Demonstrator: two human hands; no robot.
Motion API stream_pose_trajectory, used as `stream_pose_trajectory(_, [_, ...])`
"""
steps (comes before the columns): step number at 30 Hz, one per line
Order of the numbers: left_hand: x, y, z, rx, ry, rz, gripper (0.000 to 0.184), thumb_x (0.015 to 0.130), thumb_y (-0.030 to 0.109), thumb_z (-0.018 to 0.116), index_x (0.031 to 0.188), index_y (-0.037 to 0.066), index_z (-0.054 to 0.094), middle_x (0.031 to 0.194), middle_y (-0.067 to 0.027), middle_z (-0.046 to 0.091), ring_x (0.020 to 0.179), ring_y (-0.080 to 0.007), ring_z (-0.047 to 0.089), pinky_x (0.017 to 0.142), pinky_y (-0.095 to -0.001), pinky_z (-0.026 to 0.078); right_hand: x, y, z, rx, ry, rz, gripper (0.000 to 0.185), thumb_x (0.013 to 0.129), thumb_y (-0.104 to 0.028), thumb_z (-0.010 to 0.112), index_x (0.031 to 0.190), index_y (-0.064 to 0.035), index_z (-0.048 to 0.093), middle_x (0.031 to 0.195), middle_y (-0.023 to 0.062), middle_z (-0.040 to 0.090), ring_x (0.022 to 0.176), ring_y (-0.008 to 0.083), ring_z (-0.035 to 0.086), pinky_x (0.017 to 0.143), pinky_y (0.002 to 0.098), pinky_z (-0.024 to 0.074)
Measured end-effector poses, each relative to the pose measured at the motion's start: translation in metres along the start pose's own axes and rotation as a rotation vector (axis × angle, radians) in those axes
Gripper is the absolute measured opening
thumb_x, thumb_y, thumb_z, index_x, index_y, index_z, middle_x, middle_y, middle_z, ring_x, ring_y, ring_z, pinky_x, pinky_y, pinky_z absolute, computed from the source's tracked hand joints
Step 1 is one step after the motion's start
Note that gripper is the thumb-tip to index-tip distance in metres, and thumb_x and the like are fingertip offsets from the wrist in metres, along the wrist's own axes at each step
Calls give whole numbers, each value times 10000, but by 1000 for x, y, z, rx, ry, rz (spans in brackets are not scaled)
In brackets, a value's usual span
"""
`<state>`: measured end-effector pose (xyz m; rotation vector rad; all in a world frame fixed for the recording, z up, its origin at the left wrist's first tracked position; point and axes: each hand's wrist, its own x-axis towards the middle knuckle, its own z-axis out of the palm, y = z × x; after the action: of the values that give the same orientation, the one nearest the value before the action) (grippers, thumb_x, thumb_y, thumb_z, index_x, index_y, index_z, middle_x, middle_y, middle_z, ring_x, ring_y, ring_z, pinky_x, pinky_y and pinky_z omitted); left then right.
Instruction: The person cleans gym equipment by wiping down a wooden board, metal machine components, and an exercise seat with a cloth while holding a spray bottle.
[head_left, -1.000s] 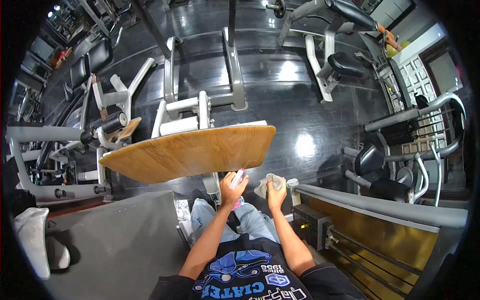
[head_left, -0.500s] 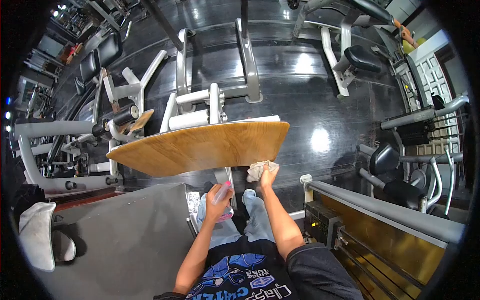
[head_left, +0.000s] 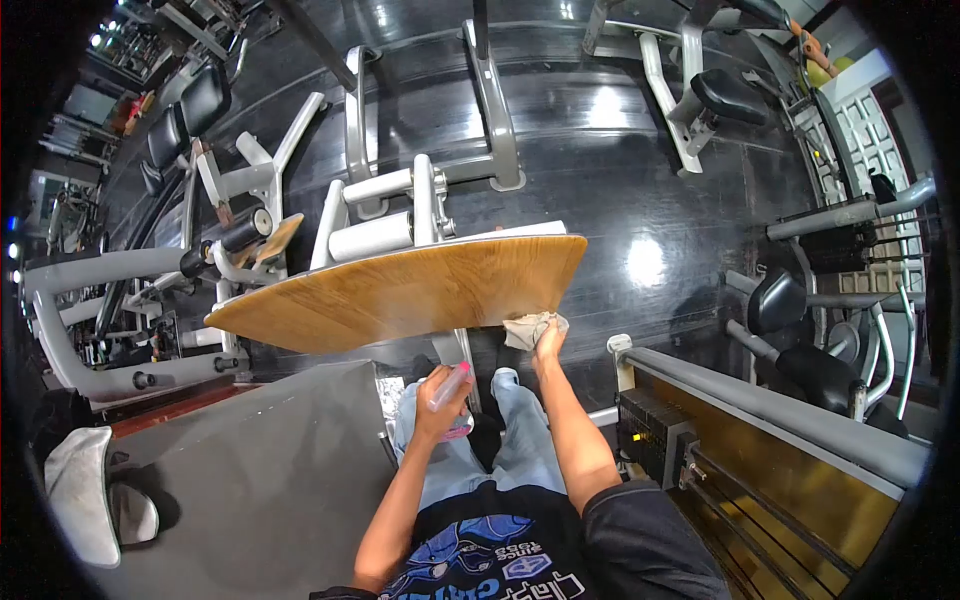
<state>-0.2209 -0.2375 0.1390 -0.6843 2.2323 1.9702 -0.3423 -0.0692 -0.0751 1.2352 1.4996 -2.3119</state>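
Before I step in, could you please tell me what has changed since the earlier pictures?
The right hand has brought the cloth up to the near edge of the wooden board, by its right end. The left hand has drawn back from the board with the pink-tipped bottle. Both grips remain, and the board looks unmoved on its frame.

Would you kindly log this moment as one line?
left hand: holds clear bottle with pink tip | right hand: holds crumpled beige cloth at near edge of brown wood-grain board
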Motion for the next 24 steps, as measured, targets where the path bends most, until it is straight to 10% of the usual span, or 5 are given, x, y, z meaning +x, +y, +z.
stream_pose_trajectory(4, [2,-4,0,-3,0,-3,159,901,110,661,813,0,587,701,-31,498,487,-115,539,449,-262,416,-62,-39,25,-304,161,-67,843,898,-320,615,1504,36,149,1501,243,324,1367,325,364,1112,362,296])
stream_pose_trajectory(9, [5,2,2,-38,13,-33,156,904,115,655,824,-1,589,699,-29,498,486,-115,536,453,-265,416,-64,2,34,-243,-23,-275,587,902,-216,608,1383,-9,341,1305,149,514,1195,241,509,1011,360,409])
stream_pose_trajectory(14, [5,5,-5,-44,17,13,153,902,104,654,824,-5,580,700,-34,504,488,-112,537,455,-264,417,-10,29,8,123,-208,239,590,872,-205,564,1380,-23,325,1343,162,465,1207,293,495,1055,398,374])
stream_pose_trajectory(24, [-4,-6,-10,-121,71,-113,152,900,140,675,836,41,579,670,-17,540,486,-100,535,445,-259,429,-92,-5,60,-169,120,-138,537,887,-139,613,1324,0,334,1269,152,506,1145,250,508,1019,371,378])
